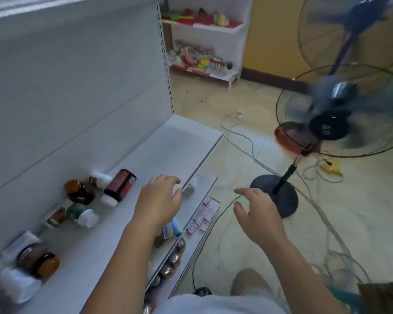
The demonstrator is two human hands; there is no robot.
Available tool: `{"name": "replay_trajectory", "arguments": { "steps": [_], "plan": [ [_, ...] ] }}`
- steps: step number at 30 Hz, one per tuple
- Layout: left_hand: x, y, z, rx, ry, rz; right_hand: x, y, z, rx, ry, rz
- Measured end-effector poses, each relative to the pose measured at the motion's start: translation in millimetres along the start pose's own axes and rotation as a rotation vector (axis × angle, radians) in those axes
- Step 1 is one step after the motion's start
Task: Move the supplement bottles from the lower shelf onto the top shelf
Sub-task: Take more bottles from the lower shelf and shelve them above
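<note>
Several supplement bottles lie or stand on the white top shelf [168, 143]: a dark red bottle with a white cap [119, 185] on its side, an amber jar [77, 191], a green bottle with a white cap [82, 214], and an amber-lidded jar [38, 261] at the near left. My left hand [160, 198] hovers over the shelf's front edge with fingers spread, holding nothing. A white bottle [193, 185] shows on the lower shelf [202, 234] just past its fingertips. My right hand [256, 211] hangs open over the floor, right of the shelves.
The lower shelf carries small pink-and-white boxes [204, 215], a blue-labelled box [171, 230] and a row of cans [170, 261]. A standing fan [327, 123] and loose cables [247, 141] occupy the floor to the right. A white rack [207, 37] with goods stands at the back.
</note>
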State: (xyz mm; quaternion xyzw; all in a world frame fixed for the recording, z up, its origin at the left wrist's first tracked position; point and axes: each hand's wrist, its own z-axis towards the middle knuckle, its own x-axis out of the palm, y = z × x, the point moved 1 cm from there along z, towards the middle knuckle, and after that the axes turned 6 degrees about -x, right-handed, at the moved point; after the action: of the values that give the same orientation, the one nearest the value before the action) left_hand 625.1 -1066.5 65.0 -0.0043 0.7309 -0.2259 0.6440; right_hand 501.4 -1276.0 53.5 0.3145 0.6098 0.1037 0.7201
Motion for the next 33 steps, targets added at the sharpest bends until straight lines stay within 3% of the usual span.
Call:
{"name": "replay_trajectory", "arguments": {
  "steps": [6, 12, 17, 20, 26, 33],
  "plan": [
    [9.4, 9.4, 40.9, -0.227, -0.079, -0.061, 25.5, 1.4, 105.2, -0.26, 0.243, -0.002],
    [10.9, 25.7, 35.0, -0.718, -0.244, -0.167, 51.5, 17.1, 195.9, -0.562, 0.55, -0.06],
    [10.0, 44.0, 1.8, -1.042, -0.295, -0.177, 94.6, 65.4, 216.3, -0.751, 0.734, 0.041],
    [7.0, 67.8, -16.6, -1.145, -0.32, -0.195, 120.0, 102.9, 215.4, -0.827, 0.764, 0.089],
    [-1.0, 136.7, -18.3, -1.167, -0.335, -0.269, 178.5, 177.4, 198.9, -1.003, 0.763, 0.037],
    [17.6, 183.8, 15.1, -1.228, -0.229, -0.454, 228.2, 200.2, 186.8, -1.096, 0.62, -0.485]
  ]
}}
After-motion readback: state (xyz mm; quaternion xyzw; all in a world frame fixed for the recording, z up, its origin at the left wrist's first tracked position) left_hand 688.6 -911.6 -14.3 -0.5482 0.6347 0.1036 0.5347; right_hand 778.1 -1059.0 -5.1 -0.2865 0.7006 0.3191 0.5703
